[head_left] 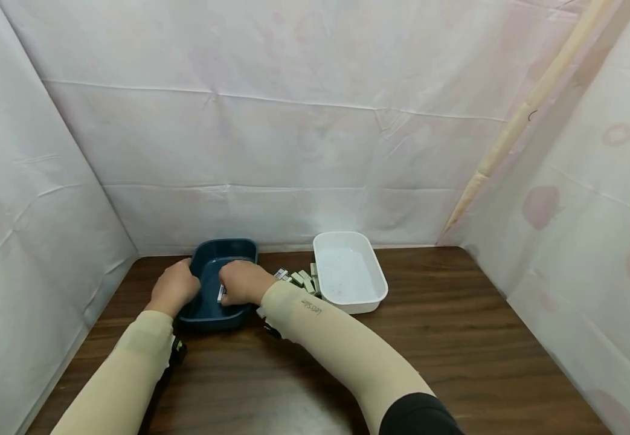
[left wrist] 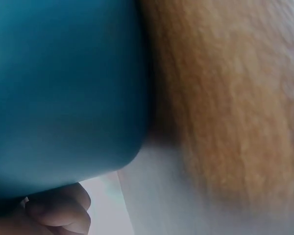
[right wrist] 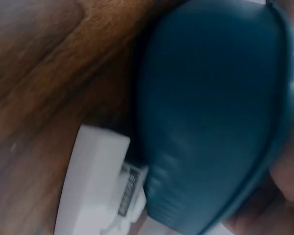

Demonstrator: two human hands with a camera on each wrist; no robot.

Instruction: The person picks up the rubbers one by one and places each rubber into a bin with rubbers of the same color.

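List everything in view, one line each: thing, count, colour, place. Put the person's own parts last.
blue tray: one, dark blue, on the table's far left, between the two hands.
white tray: one, white, on the table right of the blue tray.
small blocks: a cluster, count unclear, greenish and white, between the two trays.
small white piece: one, white, at the right hand's fingers over the blue tray.
table: one, dark brown wood grain.
backdrop sheets: pale pink-white, behind and on both sides.
left hand: one, grips the blue tray's left rim; beige sleeve.
right hand: one, inside the blue tray, holding the small white piece; beige sleeve.
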